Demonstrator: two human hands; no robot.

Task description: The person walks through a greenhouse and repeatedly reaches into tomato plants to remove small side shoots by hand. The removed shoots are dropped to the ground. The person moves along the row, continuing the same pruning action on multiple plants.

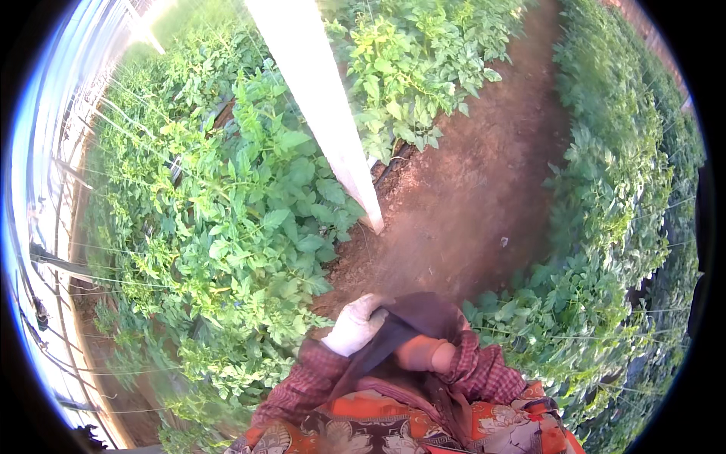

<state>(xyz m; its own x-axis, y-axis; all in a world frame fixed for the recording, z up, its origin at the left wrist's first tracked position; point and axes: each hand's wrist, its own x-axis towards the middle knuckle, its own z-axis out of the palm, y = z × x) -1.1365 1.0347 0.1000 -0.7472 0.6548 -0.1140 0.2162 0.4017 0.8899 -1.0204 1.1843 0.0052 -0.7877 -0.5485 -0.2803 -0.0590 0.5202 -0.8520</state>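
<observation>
My left hand (356,324), in a whitish work glove, grips the edge of a dark cloth (428,312) in front of my body. My right hand (422,353) reaches under or into the same cloth from the right; an orange-brown covering shows near the wrist, and the fingers are hidden by the fabric. Both arms wear checked dark-red sleeves. Below the hands lies a red and orange patterned garment (368,406) on my body.
Leafy plants, apparently tomato (272,215), grow on the left; another dense row (601,227) stands at right. Between them runs a brown soil path (476,187). A white post (323,96) meets the ground ahead. Thin strings and a bright translucent wall (39,170) are at far left.
</observation>
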